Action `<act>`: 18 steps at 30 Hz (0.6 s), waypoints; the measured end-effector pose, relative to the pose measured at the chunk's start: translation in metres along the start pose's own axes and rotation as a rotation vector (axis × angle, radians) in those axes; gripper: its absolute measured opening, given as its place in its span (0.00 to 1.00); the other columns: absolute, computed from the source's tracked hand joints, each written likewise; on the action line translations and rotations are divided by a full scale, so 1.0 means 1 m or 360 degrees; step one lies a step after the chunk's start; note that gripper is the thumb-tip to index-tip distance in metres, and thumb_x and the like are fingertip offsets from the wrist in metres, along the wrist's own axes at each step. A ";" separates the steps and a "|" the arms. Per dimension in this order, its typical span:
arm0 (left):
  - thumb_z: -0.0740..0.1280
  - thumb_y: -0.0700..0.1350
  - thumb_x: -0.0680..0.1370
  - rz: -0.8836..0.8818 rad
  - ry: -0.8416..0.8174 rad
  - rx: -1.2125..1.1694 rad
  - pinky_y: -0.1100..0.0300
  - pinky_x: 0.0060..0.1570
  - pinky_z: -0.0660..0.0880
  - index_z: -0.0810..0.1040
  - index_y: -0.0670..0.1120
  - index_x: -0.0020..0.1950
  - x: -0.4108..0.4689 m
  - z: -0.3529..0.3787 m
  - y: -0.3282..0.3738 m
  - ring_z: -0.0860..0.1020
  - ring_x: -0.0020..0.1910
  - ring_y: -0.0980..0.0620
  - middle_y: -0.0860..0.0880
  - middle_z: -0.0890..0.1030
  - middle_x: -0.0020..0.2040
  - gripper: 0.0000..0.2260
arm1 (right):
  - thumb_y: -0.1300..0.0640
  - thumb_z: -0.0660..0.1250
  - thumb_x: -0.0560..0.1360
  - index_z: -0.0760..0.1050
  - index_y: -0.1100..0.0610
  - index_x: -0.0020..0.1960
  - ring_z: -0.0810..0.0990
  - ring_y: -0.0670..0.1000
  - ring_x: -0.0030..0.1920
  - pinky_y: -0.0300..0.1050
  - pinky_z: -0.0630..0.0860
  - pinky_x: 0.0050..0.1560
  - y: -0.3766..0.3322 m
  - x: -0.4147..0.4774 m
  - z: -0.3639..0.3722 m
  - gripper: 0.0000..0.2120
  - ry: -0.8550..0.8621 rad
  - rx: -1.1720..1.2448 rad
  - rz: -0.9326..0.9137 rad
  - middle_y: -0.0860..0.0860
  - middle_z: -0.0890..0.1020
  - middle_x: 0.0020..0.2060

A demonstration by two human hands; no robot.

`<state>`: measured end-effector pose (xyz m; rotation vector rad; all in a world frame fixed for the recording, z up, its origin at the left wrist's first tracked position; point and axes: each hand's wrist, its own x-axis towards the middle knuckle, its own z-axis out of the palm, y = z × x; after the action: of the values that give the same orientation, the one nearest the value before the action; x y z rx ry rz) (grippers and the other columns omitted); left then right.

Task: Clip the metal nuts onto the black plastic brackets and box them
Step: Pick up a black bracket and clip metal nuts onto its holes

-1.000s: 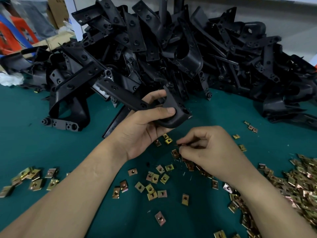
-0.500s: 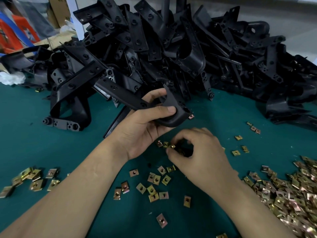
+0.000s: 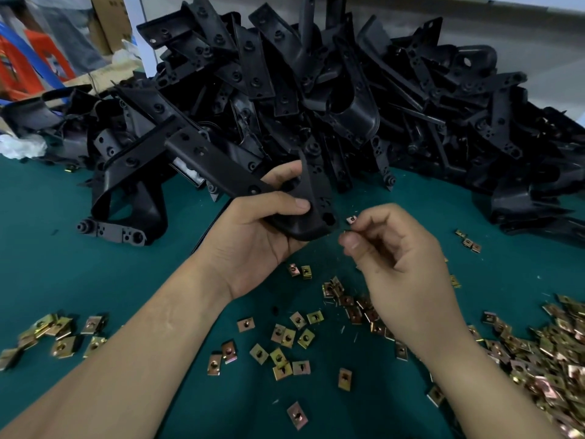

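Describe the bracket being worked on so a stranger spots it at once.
Start at the black pile at the back of the green table. Just in front, the left hand grips one bracket. It alone is held off the table, its rounded end toward the right hand.

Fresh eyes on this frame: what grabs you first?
The big heap of black plastic brackets sprawls across the back of the green table. In front of it, the left hand grips one bracket, while the right hand, just to its right, pinches what looks like a metal nut near the bracket's end. Brass-coloured clip nuts litter the near table, thickest at the right edge.
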<state>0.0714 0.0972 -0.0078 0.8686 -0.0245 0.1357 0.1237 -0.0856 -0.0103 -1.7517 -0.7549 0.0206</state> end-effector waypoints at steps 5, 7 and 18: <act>0.73 0.39 0.69 -0.0054 0.0011 -0.0045 0.58 0.35 0.79 0.82 0.47 0.53 -0.001 0.002 -0.001 0.82 0.37 0.51 0.47 0.82 0.47 0.13 | 0.64 0.68 0.79 0.84 0.47 0.51 0.83 0.43 0.48 0.32 0.76 0.49 -0.006 0.003 -0.002 0.12 0.0016 0.0111 0.0059 0.43 0.86 0.44; 0.83 0.45 0.63 -0.0051 -0.0010 0.0001 0.60 0.34 0.78 0.83 0.48 0.51 -0.002 0.002 -0.003 0.81 0.35 0.52 0.48 0.82 0.46 0.19 | 0.65 0.68 0.79 0.85 0.50 0.47 0.84 0.45 0.48 0.34 0.78 0.50 -0.007 0.004 -0.004 0.12 0.0014 0.0365 0.0191 0.47 0.87 0.44; 0.78 0.48 0.68 -0.0069 -0.0093 0.0179 0.56 0.45 0.82 0.87 0.50 0.53 -0.005 0.005 -0.008 0.86 0.49 0.49 0.46 0.87 0.52 0.14 | 0.58 0.69 0.71 0.84 0.51 0.45 0.83 0.49 0.52 0.42 0.80 0.55 -0.010 0.007 -0.008 0.06 -0.0146 0.1132 0.0642 0.52 0.86 0.52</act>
<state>0.0674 0.0876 -0.0105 0.9846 -0.0532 0.0712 0.1274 -0.0878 0.0038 -1.1903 -0.3722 0.5769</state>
